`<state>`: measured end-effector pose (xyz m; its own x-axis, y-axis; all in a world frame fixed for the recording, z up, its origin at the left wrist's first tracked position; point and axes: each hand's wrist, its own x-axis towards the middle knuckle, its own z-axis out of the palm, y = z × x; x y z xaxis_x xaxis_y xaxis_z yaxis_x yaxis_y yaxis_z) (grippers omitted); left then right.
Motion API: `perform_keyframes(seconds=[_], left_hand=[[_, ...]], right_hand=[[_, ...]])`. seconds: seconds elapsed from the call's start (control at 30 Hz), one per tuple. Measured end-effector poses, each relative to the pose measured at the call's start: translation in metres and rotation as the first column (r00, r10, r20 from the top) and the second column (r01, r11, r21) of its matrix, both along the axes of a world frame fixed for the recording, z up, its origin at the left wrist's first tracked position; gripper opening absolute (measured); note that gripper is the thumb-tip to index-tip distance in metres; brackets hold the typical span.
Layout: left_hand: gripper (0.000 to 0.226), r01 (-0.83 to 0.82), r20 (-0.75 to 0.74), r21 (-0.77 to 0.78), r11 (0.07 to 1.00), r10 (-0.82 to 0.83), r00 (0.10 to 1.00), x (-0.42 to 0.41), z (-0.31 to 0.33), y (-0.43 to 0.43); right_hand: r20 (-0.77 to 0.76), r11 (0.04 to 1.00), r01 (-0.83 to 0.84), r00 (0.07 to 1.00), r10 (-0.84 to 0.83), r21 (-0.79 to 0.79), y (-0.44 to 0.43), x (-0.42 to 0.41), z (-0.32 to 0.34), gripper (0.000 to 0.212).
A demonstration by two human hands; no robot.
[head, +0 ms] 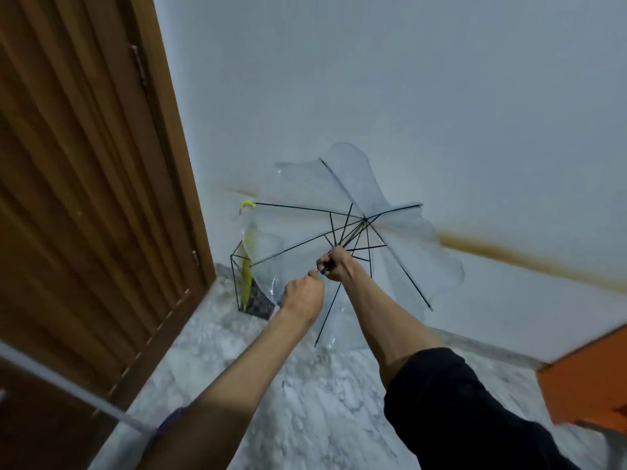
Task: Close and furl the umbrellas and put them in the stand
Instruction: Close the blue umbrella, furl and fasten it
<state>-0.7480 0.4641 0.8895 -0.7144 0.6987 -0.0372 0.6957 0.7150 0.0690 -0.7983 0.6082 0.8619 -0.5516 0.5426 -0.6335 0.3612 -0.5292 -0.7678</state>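
Risk 1: snagging. The clear umbrella (pixel 390 212) is spread wide just right of the stand (pixel 234 283), canopy facing the wall (pixel 407 79). Two of its black ribs (pixel 298 207) reach toward the stand: one tip ends by the crook of the yellow umbrella (pixel 245 276) already standing furled inside it, and another ends against that umbrella's body. If the ribs fold inward from here, a tip could likely hook the wire frame or the yellow crook and tip the stand.

Risk 2: pinching. The right hand (pixel 334 264) is wrapped tight around the shaft at the point where the struts converge. A runner sliding down could catch its fingers.

Risk 3: loose plastic. The canopy sags in folds on the side nearest the stand and may trap between ribs, spoiling the furl.

Grip: the left hand (pixel 302 295), up and to the right of the stand, is curled around the blue handle end (pixel 320 273), with only a sliver of blue showing. The right hand sits just beyond it, nearly touching.

Position relative to grip: shaft and hub run away from both hands toward the wall, with the canopy fanned around them. The lowest ribs hang above the marble floor (pixel 305 385) to the right of the stand.
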Motion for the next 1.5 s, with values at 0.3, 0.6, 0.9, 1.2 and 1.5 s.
perform_keyframes(seconds=[0.3,0.6,0.9,1.2,1.5], left_hand=[[0.032,-0.130,0.254,-0.034,0.991,0.134,0.958,0.008,-0.044,0.017],[0.022,-0.366,0.627,0.003,0.931,0.284,0.725,0.002,-0.062,0.104],[0.033,-0.646,0.874,-0.022,0.763,0.329,0.358,-0.002,-0.075,0.159],[0.034,-0.676,0.842,-0.069,0.733,0.407,0.355,0.007,-0.088,0.190],[0.034,-0.641,0.823,-0.066,0.765,0.404,0.399,0.010,-0.095,0.205]], right_hand=[[0.163,0.992,-0.124,0.979,0.122,0.001,0.014,0.006,-0.062,0.035],[0.234,0.984,-0.159,0.957,0.173,-0.077,0.092,0.006,-0.106,0.031],[0.219,0.960,-0.261,0.935,0.277,-0.102,0.139,0.004,-0.127,0.034],[0.200,0.930,-0.296,0.919,0.340,-0.219,0.154,0.003,-0.134,0.031],[0.205,0.928,-0.276,0.922,0.329,-0.250,0.160,0.003,-0.144,0.028]])
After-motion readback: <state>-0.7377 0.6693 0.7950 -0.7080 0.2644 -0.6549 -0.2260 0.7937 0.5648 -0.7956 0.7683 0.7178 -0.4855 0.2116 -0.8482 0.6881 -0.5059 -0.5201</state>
